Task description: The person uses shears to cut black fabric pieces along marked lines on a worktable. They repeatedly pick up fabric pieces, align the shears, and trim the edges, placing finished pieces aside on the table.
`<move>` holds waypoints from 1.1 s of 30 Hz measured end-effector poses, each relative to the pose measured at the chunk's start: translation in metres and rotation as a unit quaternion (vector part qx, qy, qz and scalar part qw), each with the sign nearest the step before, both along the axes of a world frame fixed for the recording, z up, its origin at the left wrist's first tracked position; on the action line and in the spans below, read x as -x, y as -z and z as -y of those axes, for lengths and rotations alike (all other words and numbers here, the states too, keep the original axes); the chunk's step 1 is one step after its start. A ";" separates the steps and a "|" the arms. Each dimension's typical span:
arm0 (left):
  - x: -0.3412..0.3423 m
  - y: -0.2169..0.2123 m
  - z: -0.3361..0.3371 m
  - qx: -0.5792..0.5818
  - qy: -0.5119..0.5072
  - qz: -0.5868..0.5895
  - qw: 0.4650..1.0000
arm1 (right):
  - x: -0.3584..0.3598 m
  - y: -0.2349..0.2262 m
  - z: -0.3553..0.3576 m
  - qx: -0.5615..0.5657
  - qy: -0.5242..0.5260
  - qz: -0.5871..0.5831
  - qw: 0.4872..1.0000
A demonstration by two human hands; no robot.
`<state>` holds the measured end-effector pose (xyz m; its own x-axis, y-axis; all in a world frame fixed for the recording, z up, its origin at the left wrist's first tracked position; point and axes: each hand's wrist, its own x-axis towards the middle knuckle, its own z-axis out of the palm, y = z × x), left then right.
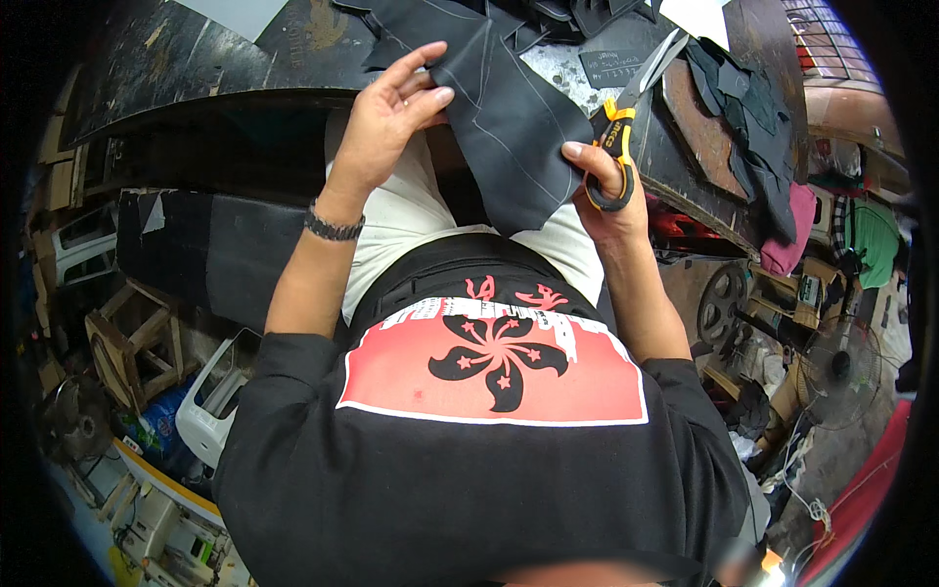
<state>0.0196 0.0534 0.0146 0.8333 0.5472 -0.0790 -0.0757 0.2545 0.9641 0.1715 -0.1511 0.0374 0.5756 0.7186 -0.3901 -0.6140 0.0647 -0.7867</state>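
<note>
- Right now I am pinching the dark leather piece (509,127) at upper centre of the frame with my left hand (391,117), thumb and fingers closing on its edge.
- I am gripping the yellow-handled scissors (626,117) in my right hand (611,191), fingers curling through the loops; how far the blades are parting is hard to judge.
- Dark scraps (753,127) are hiding much of the scuffed black workbench (196,59) at upper right.
- Cluttered stools and crates are crowding the lower left.

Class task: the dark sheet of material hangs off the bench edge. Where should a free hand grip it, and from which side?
Grip the dark sheet at its upper left edge, coming from the left, as the left hand does: the marked lines stay visible and the scissors in the right hand occupy the right side.
</note>
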 end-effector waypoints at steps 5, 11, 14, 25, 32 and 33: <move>0.019 0.008 0.023 0.064 0.031 0.038 0.997 | -0.001 -0.005 -0.003 -0.013 -0.002 -0.030 0.999; 0.016 0.014 0.057 0.074 0.020 0.095 0.993 | 0.001 0.000 -0.006 -0.029 0.004 -0.028 0.999; 0.009 0.013 0.060 0.044 -0.007 0.131 0.990 | -0.004 -0.003 -0.002 -0.029 -0.001 -0.023 0.999; -0.008 0.000 0.057 0.027 0.118 0.044 0.992 | -0.003 -0.002 0.002 0.005 0.020 0.036 0.999; -0.026 -0.013 0.040 0.020 0.030 0.150 0.988 | -0.011 -0.006 0.006 -0.027 -0.004 0.062 0.998; -0.028 -0.013 0.039 -0.023 0.039 0.135 0.990 | -0.011 -0.005 0.005 -0.031 0.002 0.050 0.998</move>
<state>0.0473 0.0144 0.0274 0.8603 0.4789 0.1751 -0.3138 0.2266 0.9221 0.1823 -0.1563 0.0421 0.6123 0.7370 -0.2861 -0.5329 0.1174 -0.8380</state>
